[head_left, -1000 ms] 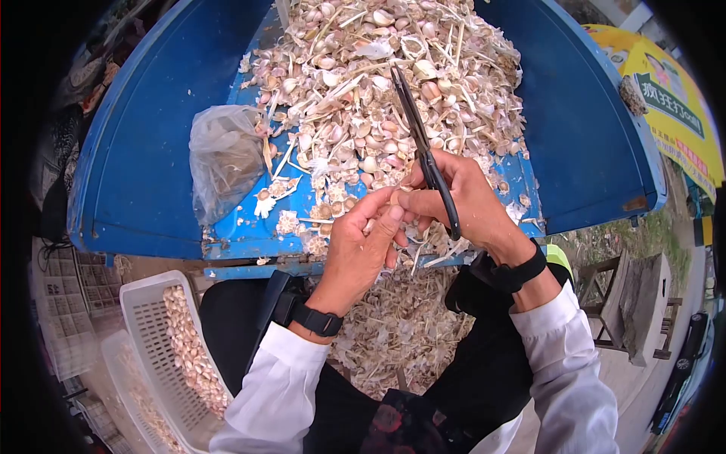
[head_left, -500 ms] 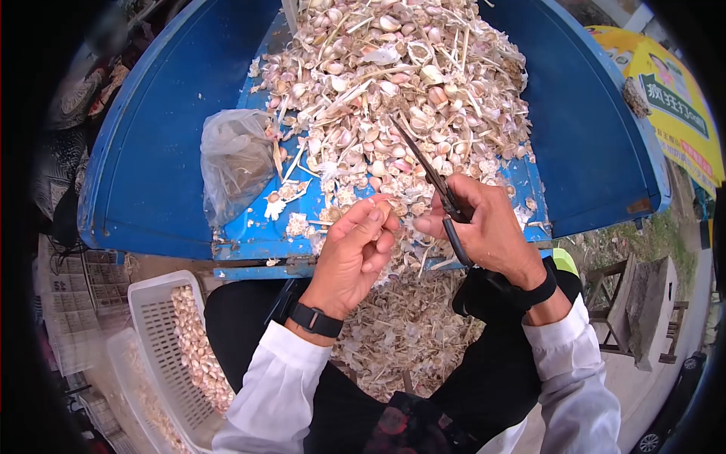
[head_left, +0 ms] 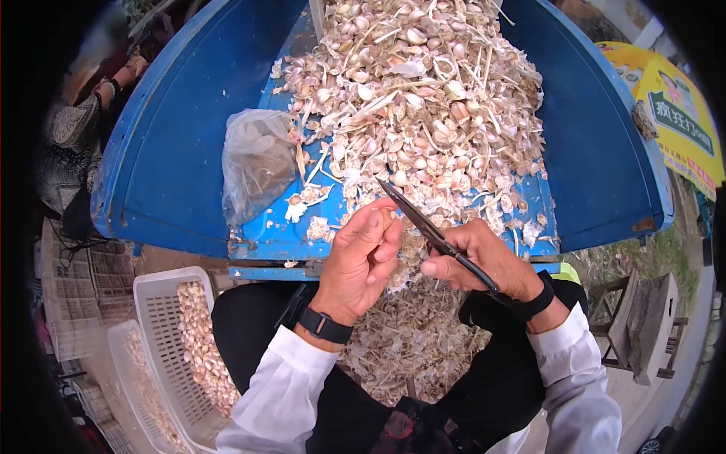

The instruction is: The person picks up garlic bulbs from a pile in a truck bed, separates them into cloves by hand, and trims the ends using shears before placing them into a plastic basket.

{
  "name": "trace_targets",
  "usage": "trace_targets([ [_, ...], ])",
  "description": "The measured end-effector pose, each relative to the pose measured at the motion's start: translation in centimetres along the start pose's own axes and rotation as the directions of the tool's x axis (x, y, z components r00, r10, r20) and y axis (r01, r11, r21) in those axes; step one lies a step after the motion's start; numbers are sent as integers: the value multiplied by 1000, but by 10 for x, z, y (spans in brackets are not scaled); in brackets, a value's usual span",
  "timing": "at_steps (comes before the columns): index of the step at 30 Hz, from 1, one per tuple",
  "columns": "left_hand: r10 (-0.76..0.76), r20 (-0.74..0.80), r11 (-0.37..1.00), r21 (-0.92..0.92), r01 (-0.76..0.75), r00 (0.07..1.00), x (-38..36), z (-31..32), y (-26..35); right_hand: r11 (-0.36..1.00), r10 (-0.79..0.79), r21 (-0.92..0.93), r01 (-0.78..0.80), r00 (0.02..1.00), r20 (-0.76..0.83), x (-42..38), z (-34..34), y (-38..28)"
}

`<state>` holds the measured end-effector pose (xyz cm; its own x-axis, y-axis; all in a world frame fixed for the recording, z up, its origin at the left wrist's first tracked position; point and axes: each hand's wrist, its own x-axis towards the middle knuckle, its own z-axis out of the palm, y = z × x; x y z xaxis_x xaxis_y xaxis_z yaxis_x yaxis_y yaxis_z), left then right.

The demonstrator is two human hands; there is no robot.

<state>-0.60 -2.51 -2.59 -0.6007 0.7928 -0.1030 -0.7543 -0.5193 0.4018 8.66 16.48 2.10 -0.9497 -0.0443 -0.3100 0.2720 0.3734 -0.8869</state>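
Garlic clove (head_left: 386, 218) sits pinched in my left hand (head_left: 361, 261): small, light, papery-slick, best held by its sides. Right hand (head_left: 484, 261) grips the scissors (head_left: 431, 231).

— Which colours do you see around the garlic pile (head_left: 423, 106)?

— The pile itself is pale, white and cream with some pink and light purple on the cloves. Under it, the tray (head_left: 597, 151) is strong blue. Left of the pile lies a plastic bag (head_left: 257, 163), grey and half transparent.

— And the scissors (head_left: 435, 234)?

— Fully black, just below the pile. The two wristbands, the left one (head_left: 325, 325) and the right one (head_left: 533, 303), are black too, and the sleeves (head_left: 280, 393) are white.

— Something more?

— Far below-left of the pile stands a white basket (head_left: 159, 325) with a pattern of small holes, holding cream cloves. Right of the pile is a yellow sign (head_left: 681, 121) with a green panel and white letters.
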Motion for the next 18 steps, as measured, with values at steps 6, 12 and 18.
trace_targets([
  [6, -12, -217, 995, -102, -10, 976, -14, -6, 17, 859, -344, -501, 104, 843, -414, 69, -13, -4],
  [12, 5, -294, 1000, -14, -9, 956, -13, -18, 25, 737, -321, -670, -95, 822, -470, 115, 10, -3],
  [18, 86, -300, 831, 548, 98, 950, 0, -2, 16, 975, -63, 161, 152, 888, -455, 81, 10, -25],
])
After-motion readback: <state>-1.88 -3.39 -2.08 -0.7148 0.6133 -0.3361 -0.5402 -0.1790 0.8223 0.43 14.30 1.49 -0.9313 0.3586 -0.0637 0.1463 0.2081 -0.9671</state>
